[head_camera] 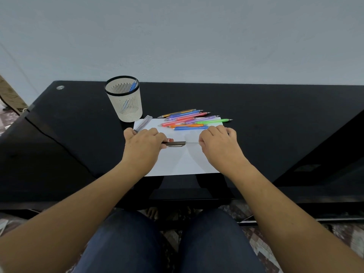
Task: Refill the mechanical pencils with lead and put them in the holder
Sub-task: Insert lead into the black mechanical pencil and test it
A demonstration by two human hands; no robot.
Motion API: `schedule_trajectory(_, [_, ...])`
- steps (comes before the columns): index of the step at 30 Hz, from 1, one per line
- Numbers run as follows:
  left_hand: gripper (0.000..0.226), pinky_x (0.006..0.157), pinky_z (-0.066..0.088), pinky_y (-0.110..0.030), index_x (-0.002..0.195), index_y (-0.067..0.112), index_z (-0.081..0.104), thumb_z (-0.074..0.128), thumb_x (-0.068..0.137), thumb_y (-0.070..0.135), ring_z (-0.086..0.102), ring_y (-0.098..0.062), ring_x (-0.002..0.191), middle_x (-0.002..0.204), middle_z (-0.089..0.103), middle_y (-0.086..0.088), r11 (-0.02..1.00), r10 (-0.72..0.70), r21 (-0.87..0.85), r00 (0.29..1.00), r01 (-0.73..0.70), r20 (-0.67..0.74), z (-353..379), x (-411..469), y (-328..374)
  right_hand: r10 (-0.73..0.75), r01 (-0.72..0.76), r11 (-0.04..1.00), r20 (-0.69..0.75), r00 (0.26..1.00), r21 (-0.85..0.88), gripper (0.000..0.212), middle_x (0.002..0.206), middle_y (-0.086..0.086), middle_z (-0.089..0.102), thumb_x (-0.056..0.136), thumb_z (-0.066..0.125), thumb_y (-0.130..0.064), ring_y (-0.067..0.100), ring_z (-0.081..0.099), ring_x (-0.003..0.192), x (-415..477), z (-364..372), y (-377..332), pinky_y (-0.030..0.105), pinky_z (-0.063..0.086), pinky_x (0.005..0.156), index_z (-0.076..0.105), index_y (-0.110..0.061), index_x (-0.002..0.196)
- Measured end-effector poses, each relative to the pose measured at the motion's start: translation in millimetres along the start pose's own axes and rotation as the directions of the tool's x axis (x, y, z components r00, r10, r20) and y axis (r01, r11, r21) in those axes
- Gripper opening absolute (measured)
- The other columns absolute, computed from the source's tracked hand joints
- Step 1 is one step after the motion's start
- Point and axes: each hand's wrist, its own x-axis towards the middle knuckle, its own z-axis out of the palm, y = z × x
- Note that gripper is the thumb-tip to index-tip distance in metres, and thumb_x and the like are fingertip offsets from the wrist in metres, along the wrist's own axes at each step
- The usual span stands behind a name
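- Head view: the left hand (142, 143) is curled round the dark pencil (175, 143) and holds it just above the sheet of paper (177, 162). The barrel lies level, left to right across the body, with its open end facing the right hand (218, 143).
- The right hand is narrowed to a pinch on the lead (192, 143). This thin line runs straight from the fingers to the barrel's mouth, on the same axis as the barrel.
- The lead's tip is too fine to place; it looks to be at or just inside the mouth.
- The coming move likely turns on that shared axis: the right hand should slide the lead leftward along it, since any tilt could snap it.
- The holder (126, 103) stands on the desk (275, 115) beyond the left hand, which is the nearer hand to it. One blue pencil (133, 86) is already inside.
- The coloured pencils (189, 120) lie in a heap at the paper's far edge, between the hands and nearer the right. They run roughly parallel to the held barrel.
- A clear lead case (144, 121) lies just beside the holder's foot.
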Motion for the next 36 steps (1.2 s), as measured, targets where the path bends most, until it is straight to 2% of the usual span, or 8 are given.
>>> schedule_trajectory(5, [0.023, 0.073, 0.008, -0.032, 0.116, 0.036, 0.058, 0.042, 0.1, 0.037, 0.052, -0.011, 0.093, 0.106, 0.058, 0.013, 1.0, 0.002, 0.0, 1.0, -0.002, -0.029, 1, -1, -1, -0.007, 0.008, 1.0, -0.003, 1.0, 0.017, 0.021, 0.119, -0.002, 0.053, 0.098, 0.044, -0.025, 0.015, 0.044, 0.112, -1, -1, -2, 0.039, 0.028, 0.106, 0.052, -0.023, 0.117])
schedule_trajectory(9, [0.023, 0.082, 0.019, -0.035, 0.119, 0.037, 0.058, 0.046, 0.098, 0.038, 0.052, -0.011, 0.096, 0.108, 0.058, 0.013, 1.0, 0.021, -0.005, 1.0, -0.021, -0.009, 0, -1, 1, -0.026, 0.026, 0.999, 0.001, 1.0, 0.023, 0.021, 0.121, -0.002, 0.052, 0.098, 0.044, -0.025, 0.016, 0.044, 0.114, -1, -3, -3, 0.04, 0.028, 0.106, 0.051, -0.023, 0.118])
schedule_trajectory(12, [0.023, 0.083, 0.021, -0.035, 0.119, 0.037, 0.057, 0.047, 0.098, 0.038, 0.053, -0.011, 0.098, 0.108, 0.058, 0.013, 1.0, 0.029, 0.005, 1.0, -0.029, -0.006, -1, -1, 3, -0.034, 0.034, 0.999, -0.012, 0.999, 0.029, 0.024, 0.124, -0.004, 0.052, 0.098, 0.046, -0.03, 0.015, 0.043, 0.117, -1, -3, -5, 0.039, 0.026, 0.108, 0.051, -0.025, 0.121])
schedule_trajectory(16, [0.021, 0.079, 0.016, -0.034, 0.116, 0.035, 0.057, 0.044, 0.099, 0.039, 0.053, -0.011, 0.091, 0.104, 0.058, 0.013, 1.0, 0.006, 0.006, 1.0, -0.006, -0.019, 2, -1, 2, 0.011, -0.009, 0.998, -0.046, 0.999, 0.056, 0.05, 0.135, -0.005, 0.048, 0.092, 0.05, -0.048, 0.017, 0.041, 0.125, -4, -5, -3, 0.043, 0.025, 0.108, 0.039, -0.027, 0.137])
schedule_trajectory(19, [0.022, 0.079, 0.018, -0.035, 0.115, 0.033, 0.056, 0.041, 0.1, 0.04, 0.052, -0.011, 0.088, 0.103, 0.058, 0.012, 1.0, -0.012, 0.013, 1.0, 0.012, -0.022, 5, -1, -2, 0.073, -0.073, 0.997, 0.018, 0.997, -0.011, 0.067, 0.134, -0.002, 0.046, 0.082, 0.056, -0.047, 0.02, 0.041, 0.122, -7, -7, 6, 0.046, 0.027, 0.106, 0.031, -0.024, 0.14])
schedule_trajectory(26, [0.02, 0.084, 0.024, -0.036, 0.114, 0.032, 0.054, 0.043, 0.099, 0.04, 0.052, -0.012, 0.087, 0.101, 0.059, 0.01, 0.999, -0.035, 0.005, 0.999, 0.035, -0.006, 8, 0, -1, 0.069, -0.047, 0.994, 0.241, 0.968, -0.096, 0.054, 0.129, 0.0, 0.048, 0.079, 0.057, -0.038, 0.022, 0.041, 0.121, -11, -4, 17, 0.049, 0.027, 0.105, 0.046, -0.028, 0.131])
schedule_trajectory(32, [0.012, 0.083, 0.021, -0.036, 0.107, 0.029, 0.052, 0.045, 0.099, 0.036, 0.054, -0.013, 0.086, 0.099, 0.058, 0.01, 0.983, -0.122, -0.144, 0.992, 0.115, -0.036, 13, 1, -1, 0.064, -0.042, 0.996, 0.288, 0.955, -0.081, 0.055, 0.13, -0.002, 0.049, 0.08, 0.056, -0.038, 0.022, 0.041, 0.122, -14, -6, 25, 0.049, 0.026, 0.107, 0.046, -0.031, 0.133])
schedule_trajectory(36, [0.003, 0.079, 0.017, -0.034, 0.096, 0.029, 0.045, 0.046, 0.099, 0.03, 0.051, -0.011, 0.077, 0.092, 0.057, 0.01, 0.972, -0.139, -0.199, 0.988, 0.123, -0.071, 15, 1, 1, 0.067, -0.048, 0.997, 0.324, 0.944, -0.068, 0.053, 0.126, -0.003, 0.051, 0.08, 0.055, -0.039, 0.021, 0.043, 0.119, -14, -9, 27, 0.05, 0.026, 0.107, 0.047, -0.032, 0.131])
